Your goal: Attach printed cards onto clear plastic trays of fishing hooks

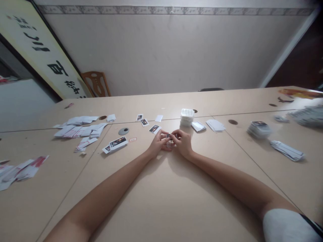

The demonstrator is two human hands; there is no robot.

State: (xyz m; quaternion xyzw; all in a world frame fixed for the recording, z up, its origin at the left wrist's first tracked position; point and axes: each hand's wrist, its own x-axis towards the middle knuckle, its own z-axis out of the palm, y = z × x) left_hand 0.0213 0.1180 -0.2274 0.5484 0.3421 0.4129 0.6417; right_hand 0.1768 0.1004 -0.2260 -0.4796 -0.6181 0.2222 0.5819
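Note:
My left hand (158,144) and my right hand (182,143) meet near the middle of the table. Between them is a small clear plastic case (170,144) with a dark printed card (168,135) at its top. The fingers of both hands are closed on it and hide much of it, so I cannot tell whether the card lies inside. Just beyond my left hand lies a loose printed card (154,129). Past my right hand stands a stack of clear plastic cases (187,117), with white cards (198,126) beside it.
To the left lie a stack of printed cards (118,143), a metal disc (123,131) and piles of white paper slips (80,129). At right are more stacked cases (258,129), a bundle of folded white paper (287,150) and plastic bags (308,116). A chair (96,83) stands behind the table.

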